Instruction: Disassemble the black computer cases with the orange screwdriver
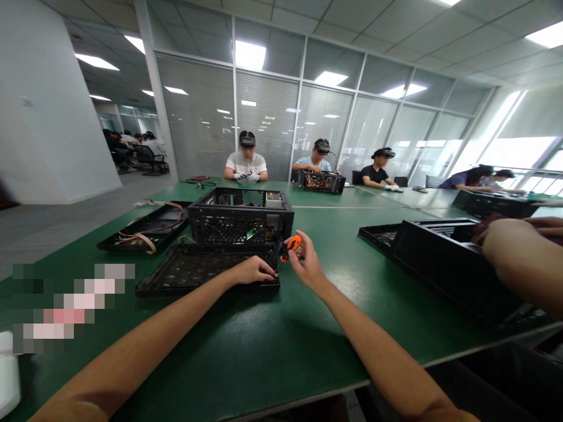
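Note:
My right hand [307, 264] grips an orange and black screwdriver [294, 242] by its handle, with the shaft slanting down to the left. Its tip is near the right front corner of a black computer case panel [197, 266] lying flat on the table. At that same corner my left hand [254, 271] has its fingers pinched together close to the tip; what is between them is too small to make out. Just behind the panel, the black computer case [240, 220] lies on its side with its top open.
Another black panel [147, 228] with loose cables sits left of the case on the green table [246, 351]. To the right, another person's arm [523, 258] reaches over a second case [435, 264]. Several people sit along the far side.

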A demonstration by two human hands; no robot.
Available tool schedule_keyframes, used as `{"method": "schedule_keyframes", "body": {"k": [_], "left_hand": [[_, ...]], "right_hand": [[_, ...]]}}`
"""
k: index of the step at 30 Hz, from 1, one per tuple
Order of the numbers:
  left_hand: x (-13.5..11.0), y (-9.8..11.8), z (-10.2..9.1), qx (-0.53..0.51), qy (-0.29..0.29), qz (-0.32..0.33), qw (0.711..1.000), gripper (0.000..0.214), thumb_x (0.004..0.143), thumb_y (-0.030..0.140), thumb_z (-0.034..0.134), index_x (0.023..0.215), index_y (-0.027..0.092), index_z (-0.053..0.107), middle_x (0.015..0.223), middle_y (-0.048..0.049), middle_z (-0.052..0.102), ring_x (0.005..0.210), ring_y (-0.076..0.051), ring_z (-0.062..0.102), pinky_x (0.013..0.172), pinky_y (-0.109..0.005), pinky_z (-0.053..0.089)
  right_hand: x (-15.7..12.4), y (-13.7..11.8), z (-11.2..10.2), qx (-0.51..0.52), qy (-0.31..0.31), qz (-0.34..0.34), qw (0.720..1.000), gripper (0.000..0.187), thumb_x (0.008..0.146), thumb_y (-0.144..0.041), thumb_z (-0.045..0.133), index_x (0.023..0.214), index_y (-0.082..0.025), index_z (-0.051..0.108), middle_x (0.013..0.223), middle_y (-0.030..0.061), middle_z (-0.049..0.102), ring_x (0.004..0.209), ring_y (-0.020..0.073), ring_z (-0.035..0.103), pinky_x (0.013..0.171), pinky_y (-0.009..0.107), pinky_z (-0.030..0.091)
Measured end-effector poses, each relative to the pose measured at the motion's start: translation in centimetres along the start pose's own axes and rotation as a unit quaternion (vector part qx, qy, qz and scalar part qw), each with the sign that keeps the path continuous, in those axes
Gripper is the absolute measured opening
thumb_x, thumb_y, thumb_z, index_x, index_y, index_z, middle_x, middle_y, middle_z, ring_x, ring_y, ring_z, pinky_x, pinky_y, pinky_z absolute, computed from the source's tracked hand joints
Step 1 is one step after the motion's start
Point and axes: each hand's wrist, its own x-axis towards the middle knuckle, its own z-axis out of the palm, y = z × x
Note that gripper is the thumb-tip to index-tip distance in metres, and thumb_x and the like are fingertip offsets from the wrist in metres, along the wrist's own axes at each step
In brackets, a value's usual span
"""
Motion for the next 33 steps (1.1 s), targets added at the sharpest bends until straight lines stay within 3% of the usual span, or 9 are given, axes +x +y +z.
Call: {"method": "schedule_keyframes", "body": {"k": [5,11,13,17,20,26,29,33], "left_hand": [[0.0,0.0,0.0,-0.005,-0.003,-0.008,1.000,0.034,0.068,0.035,0.063,0.095,0.015,0.067,0.091,-0.0045,0.068,0.083,-0.016,0.061,0.075,-0.021,0.043],[0.0,0.3,0.0,-0.002,-0.001,-0.010,1.000,0.032,0.069,0.036,0.062,0.093,0.016,0.068,0.088,-0.0041,0.069,0.079,-0.016,0.060,0.073,-0.021,0.043],[0.0,0.4,0.0,-0.003,-0.001,-0.009,1.000,0.032,0.069,0.036,0.062,0.093,0.015,0.068,0.088,-0.0043,0.069,0.079,-0.016,0.061,0.072,-0.021,0.043],[-0.1,0.3,0.0,-0.002,-0.006,-0.006,1.000,0.034,0.069,0.037,0.061,0.095,0.015,0.068,0.090,-0.0050,0.068,0.081,-0.016,0.061,0.073,-0.021,0.043],[-0.2,0.1,-0.1,0.000,-0.004,0.001,1.000,0.034,0.069,0.037,0.061,0.095,0.015,0.067,0.092,-0.0049,0.068,0.083,-0.016,0.061,0.075,-0.021,0.043],[-0.1,0.1,0.0,-0.005,-0.004,-0.004,1.000,0.034,0.069,0.038,0.062,0.094,0.015,0.068,0.091,-0.0051,0.068,0.082,-0.016,0.061,0.074,-0.021,0.043],[-0.2,0.2,0.0,0.003,0.002,-0.013,1.000,0.035,0.068,0.038,0.062,0.094,0.014,0.068,0.090,-0.0056,0.068,0.080,-0.017,0.061,0.072,-0.021,0.043],[-0.3,0.5,-0.1,0.010,-0.002,-0.019,1.000,0.036,0.068,0.038,0.062,0.094,0.014,0.068,0.089,-0.0055,0.068,0.078,-0.016,0.060,0.070,-0.020,0.043]], "right_hand": [[0.1,-0.3,0.0,-0.003,-0.013,0.012,1.000,0.045,0.083,-0.024,0.044,0.125,-0.021,0.029,0.102,0.0049,0.053,0.057,0.0059,0.048,0.054,0.020,0.043],[0.3,-0.6,-0.5,-0.062,0.010,-0.037,0.997,0.027,0.080,-0.031,0.049,0.103,-0.018,0.052,0.101,0.0073,0.049,0.083,0.0147,0.051,0.063,0.024,0.045],[0.3,-0.5,-0.5,-0.074,0.021,-0.031,0.997,0.033,0.080,-0.032,0.050,0.110,-0.019,0.051,0.096,0.0064,0.049,0.077,0.0134,0.050,0.062,0.024,0.045],[0.3,0.3,-0.2,-0.055,0.033,0.005,0.998,0.054,0.080,-0.029,0.051,0.130,-0.020,0.032,0.077,-0.0003,0.049,0.056,0.0080,0.044,0.055,0.022,0.042],[0.3,0.6,-0.2,-0.039,0.032,0.014,0.999,0.049,0.082,-0.028,0.048,0.127,-0.019,0.034,0.071,-0.0019,0.050,0.050,0.0066,0.041,0.051,0.020,0.040],[0.3,-0.2,-0.5,-0.003,0.029,-0.002,1.000,0.035,0.079,-0.027,0.051,0.112,-0.020,0.042,0.093,0.0037,0.058,0.049,0.0043,0.042,0.048,0.019,0.040],[0.4,-0.4,-0.6,-0.002,0.039,0.007,0.999,0.036,0.075,-0.028,0.056,0.108,-0.020,0.043,0.097,0.0036,0.056,0.049,0.0043,0.041,0.047,0.019,0.039],[0.6,-0.2,-0.5,-0.040,0.097,-0.004,0.994,0.030,0.074,-0.028,0.058,0.101,-0.020,0.050,0.107,0.0069,0.047,0.058,0.0064,0.045,0.053,0.022,0.043]]}}
